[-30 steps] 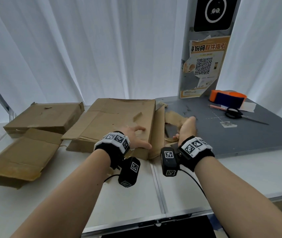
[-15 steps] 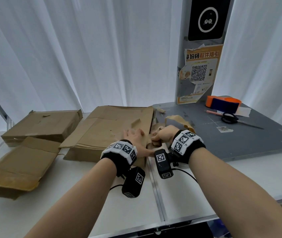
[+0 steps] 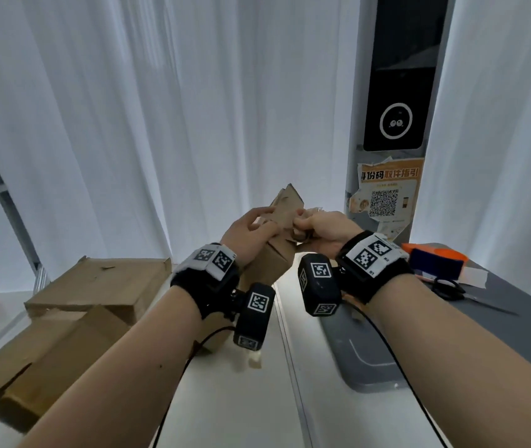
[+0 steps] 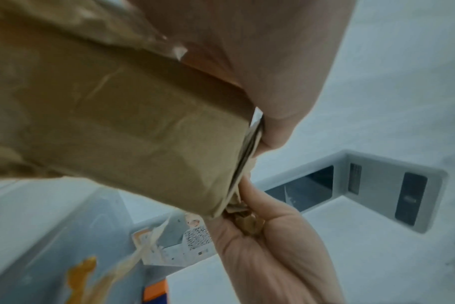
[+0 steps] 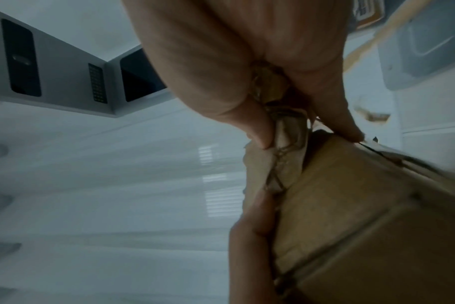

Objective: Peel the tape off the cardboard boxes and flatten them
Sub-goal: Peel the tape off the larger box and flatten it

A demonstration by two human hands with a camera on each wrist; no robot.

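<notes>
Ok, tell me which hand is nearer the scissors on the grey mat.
Right. The right hand pinches crumpled tape at the raised box, on the same side as the scissors; the left hand grips the box's far side.

Both forearms raised, wrists close together. Left hand [image 3: 248,233] grips cardboard box [image 3: 278,250], fingers curled. Right hand [image 3: 325,228] pinches tape [image 5: 286,131] between thumb and fingers.

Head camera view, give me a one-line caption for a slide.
Left hand steadies a raised cardboard box while the right hand pinches crumpled tape at its edge.
</notes>
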